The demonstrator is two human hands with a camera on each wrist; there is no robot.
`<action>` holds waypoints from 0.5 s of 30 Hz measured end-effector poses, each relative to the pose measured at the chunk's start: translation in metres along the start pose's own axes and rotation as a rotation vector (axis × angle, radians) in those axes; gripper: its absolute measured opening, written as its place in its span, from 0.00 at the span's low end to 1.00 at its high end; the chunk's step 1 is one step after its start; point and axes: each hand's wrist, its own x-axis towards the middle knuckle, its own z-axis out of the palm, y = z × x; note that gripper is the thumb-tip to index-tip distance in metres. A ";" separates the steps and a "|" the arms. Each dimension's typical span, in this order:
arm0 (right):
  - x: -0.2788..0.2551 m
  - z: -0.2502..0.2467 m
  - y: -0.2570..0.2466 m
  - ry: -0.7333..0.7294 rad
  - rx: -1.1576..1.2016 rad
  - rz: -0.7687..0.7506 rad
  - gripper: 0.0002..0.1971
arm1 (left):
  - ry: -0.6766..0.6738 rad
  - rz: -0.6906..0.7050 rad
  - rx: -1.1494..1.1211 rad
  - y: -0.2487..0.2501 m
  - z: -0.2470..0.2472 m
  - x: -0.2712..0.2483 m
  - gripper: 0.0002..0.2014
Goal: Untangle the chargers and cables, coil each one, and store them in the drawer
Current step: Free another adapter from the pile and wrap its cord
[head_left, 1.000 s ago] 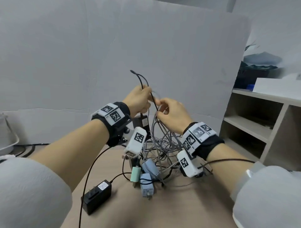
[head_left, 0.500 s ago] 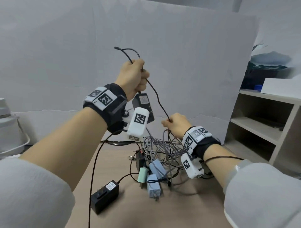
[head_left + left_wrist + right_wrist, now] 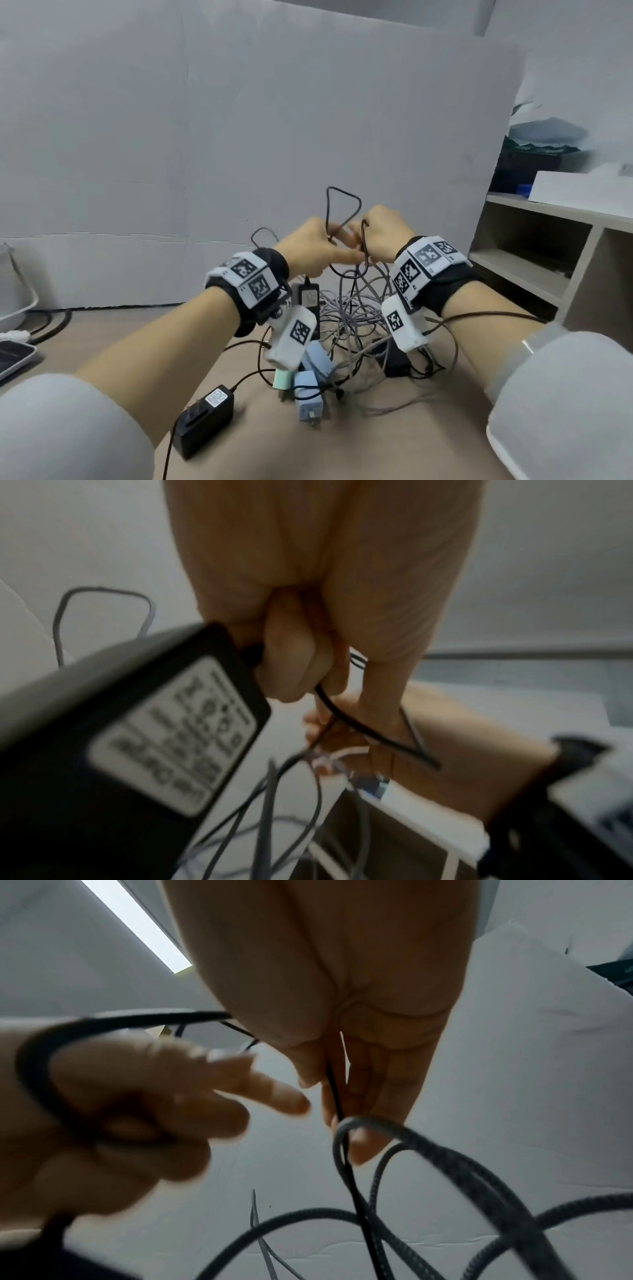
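Note:
My left hand point(image 3: 317, 245) grips a thin black cable point(image 3: 344, 202) that loops up between both hands; in the left wrist view the curled fingers point(image 3: 291, 653) close round the black cable point(image 3: 356, 725). A black adapter point(image 3: 309, 297) hangs below that hand, seen close up as the black adapter point(image 3: 113, 739). My right hand point(image 3: 383, 236) pinches the same black cable point(image 3: 337, 1096) between thumb and fingers. Under the hands lies a tangle of grey braided cables point(image 3: 356, 308), with blue chargers point(image 3: 310, 399), a green plug point(image 3: 283, 378) and another black adapter point(image 3: 203, 419) on the table.
The beige table point(image 3: 394, 445) runs to a grey backboard point(image 3: 239, 137). An open shelf unit point(image 3: 548, 260) stands at the right. A white bucket point(image 3: 13, 291) and a flat device point(image 3: 13, 354) sit at the far left, with thick black cords by the wall.
My left hand has come down from its raised position to meet the right hand. The black cable now forms a loop above both hands, and the right hand has risen to hold it.

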 end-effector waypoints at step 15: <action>-0.014 -0.012 0.014 -0.156 0.075 0.127 0.13 | 0.076 -0.060 0.363 -0.057 0.017 0.012 0.09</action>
